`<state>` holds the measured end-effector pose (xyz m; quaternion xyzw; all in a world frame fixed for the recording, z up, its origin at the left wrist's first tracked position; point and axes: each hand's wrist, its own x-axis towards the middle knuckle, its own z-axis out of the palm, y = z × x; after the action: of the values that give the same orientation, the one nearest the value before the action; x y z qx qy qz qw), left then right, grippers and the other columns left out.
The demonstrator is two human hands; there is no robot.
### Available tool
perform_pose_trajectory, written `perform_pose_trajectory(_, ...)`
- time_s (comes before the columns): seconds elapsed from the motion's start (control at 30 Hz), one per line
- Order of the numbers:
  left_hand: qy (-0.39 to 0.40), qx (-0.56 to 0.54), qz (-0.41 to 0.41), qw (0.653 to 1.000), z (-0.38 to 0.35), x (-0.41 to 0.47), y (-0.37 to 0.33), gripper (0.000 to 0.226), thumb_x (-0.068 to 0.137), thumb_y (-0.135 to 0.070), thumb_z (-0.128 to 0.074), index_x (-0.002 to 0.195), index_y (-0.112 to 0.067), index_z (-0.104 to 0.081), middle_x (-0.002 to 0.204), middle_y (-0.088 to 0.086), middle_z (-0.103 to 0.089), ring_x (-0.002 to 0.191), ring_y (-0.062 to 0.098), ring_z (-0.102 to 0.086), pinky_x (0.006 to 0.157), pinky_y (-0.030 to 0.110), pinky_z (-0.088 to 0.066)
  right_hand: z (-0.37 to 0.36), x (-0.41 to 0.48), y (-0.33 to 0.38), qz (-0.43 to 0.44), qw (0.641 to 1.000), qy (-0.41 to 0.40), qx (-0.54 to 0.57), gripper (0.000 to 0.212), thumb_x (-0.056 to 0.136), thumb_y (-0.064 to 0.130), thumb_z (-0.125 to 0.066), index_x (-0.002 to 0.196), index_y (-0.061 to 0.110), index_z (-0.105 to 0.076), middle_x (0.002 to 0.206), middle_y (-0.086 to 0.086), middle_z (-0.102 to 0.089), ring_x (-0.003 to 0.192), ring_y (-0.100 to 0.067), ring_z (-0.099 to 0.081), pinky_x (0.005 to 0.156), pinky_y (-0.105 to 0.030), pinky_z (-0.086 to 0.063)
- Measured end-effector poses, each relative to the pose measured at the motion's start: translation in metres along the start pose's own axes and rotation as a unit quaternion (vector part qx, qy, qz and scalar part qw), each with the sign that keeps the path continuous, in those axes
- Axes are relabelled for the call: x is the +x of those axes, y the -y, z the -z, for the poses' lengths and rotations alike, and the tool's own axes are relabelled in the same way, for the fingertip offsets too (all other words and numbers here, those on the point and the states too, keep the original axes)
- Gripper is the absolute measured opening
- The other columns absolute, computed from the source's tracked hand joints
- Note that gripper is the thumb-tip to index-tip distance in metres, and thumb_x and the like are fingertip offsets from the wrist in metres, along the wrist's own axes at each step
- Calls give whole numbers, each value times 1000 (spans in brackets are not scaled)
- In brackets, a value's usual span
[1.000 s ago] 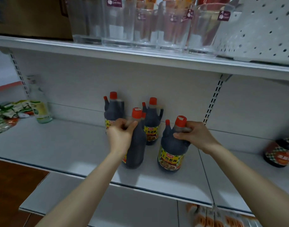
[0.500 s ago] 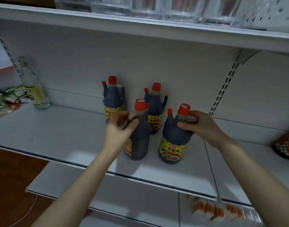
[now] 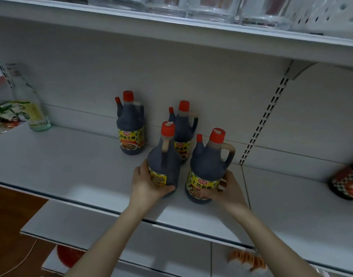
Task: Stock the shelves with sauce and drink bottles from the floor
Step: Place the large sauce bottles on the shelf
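Several dark soy sauce bottles with red caps stand on the white middle shelf (image 3: 71, 164). My left hand (image 3: 146, 183) grips the base of the front left bottle (image 3: 164, 160), whose handle faces me. My right hand (image 3: 226, 188) wraps the lower right side of the front right bottle (image 3: 207, 166), yellow label toward me. Behind them stand a back left bottle (image 3: 130, 126) and a back middle bottle (image 3: 184, 128), close to the shelf's back panel.
A clear bottle with a pale label (image 3: 27, 102) and green packets (image 3: 3, 114) sit at the shelf's left end. A dark jar (image 3: 346, 181) stands at the right edge. Glass jars (image 3: 201, 7) fill the shelf above. Orange packets (image 3: 245, 258) lie on the lower shelf.
Both hands slid down from the necks and caps of the two front bottles to their lower bodies. The view has moved closer and tilted down.
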<state>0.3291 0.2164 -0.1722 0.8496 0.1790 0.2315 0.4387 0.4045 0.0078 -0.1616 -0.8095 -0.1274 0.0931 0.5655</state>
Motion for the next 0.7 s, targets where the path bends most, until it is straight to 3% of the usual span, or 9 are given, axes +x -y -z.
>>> perform_pose_trajectory(0.1, 10, -3, -19, 1000, -4, -8, -3, 112, 38, -58, -68, 133, -5, -39, 120, 15, -48, 111, 29, -49, 83, 24, -38, 7, 6, -4, -1, 999, 3, 34, 68, 66, 7, -80, 118, 22, -39, 102, 22, -51, 90, 6, -52, 65, -12, -47)
perform_pose_trajectory(0.17, 20, -10, -28, 999, 0, -10, 2, 108, 41, -62, -60, 131, -7, -42, 114, 11, -50, 99, 23, -51, 76, 17, -39, 15, 14, -6, 7, 999, 15, 33, 65, 70, 6, -77, 120, 22, -39, 108, 19, -53, 95, 3, -53, 72, -12, -46)
perform_pose_trajectory(0.23, 31, 4, -26, 999, 2, -11, 9, 104, 43, -64, -58, 129, -7, -45, 112, 11, -52, 91, 16, -50, 69, 11, -36, 21, 22, -11, 12, 999, 18, 29, 66, 73, 9, -75, 129, 17, -40, 120, 9, -52, 112, -10, -52, 87, -22, -43)
perform_pose_trajectory(0.33, 57, -32, -8, 998, -2, -7, 16, 110, 42, -64, -63, 134, -7, -40, 124, 12, -52, 107, 19, -53, 81, 22, -41, 15, 22, -17, 26, 999, 3, 39, 75, 73, 8, -76, 134, 21, -35, 123, 14, -50, 113, -4, -50, 87, -17, -42)
perform_pose_trajectory(0.37, 69, -66, 3, 995, -4, -6, 15, 108, 41, -61, -66, 134, -12, -39, 125, 6, -53, 112, 12, -52, 84, 21, -42, 11, 20, -18, 31, 998, -6, 47, 77, 70, 9, -79, 132, 25, -35, 120, 19, -51, 108, 2, -52, 82, -13, -44)
perform_pose_trajectory(0.43, 100, -125, 18, 987, -6, -2, 8, 86, 41, -53, -70, 120, -33, -41, 111, -20, -60, 102, -12, -53, 77, 6, -42, 3, 20, -19, 35, 997, -34, 60, 79, 67, 7, -81, 129, 26, -36, 113, 24, -52, 99, 9, -53, 74, -9, -47)
perform_pose_trajectory(0.47, 110, -134, 22, 985, -7, -1, 5, 79, 41, -51, -71, 112, -40, -39, 103, -28, -59, 96, -17, -53, 72, 3, -42, 2, 22, -20, 36, 996, -47, 61, 77, 67, 6, -80, 127, 26, -36, 109, 25, -52, 95, 11, -52, 71, -6, -47)
perform_pose_trajectory(0.53, 120, -121, 35, 985, -12, 2, 5, 80, 40, -54, -71, 111, -42, -35, 104, -33, -51, 93, -13, -54, 71, 4, -42, 0, 27, -20, 40, 996, -59, 50, 71, 69, 5, -78, 123, 25, -37, 105, 23, -52, 91, 11, -51, 68, -2, -45)
perform_pose_trajectory(0.7, 113, -137, 55, 983, -22, 8, 6, 86, 39, -57, -69, 115, -39, -34, 103, -32, -48, 90, -14, -50, 69, 5, -41, -3, 44, -19, 44, 995, -82, 36, 68, 69, 7, -78, 124, 19, -41, 116, 7, -55, 104, -12, -55, 82, -26, -45)
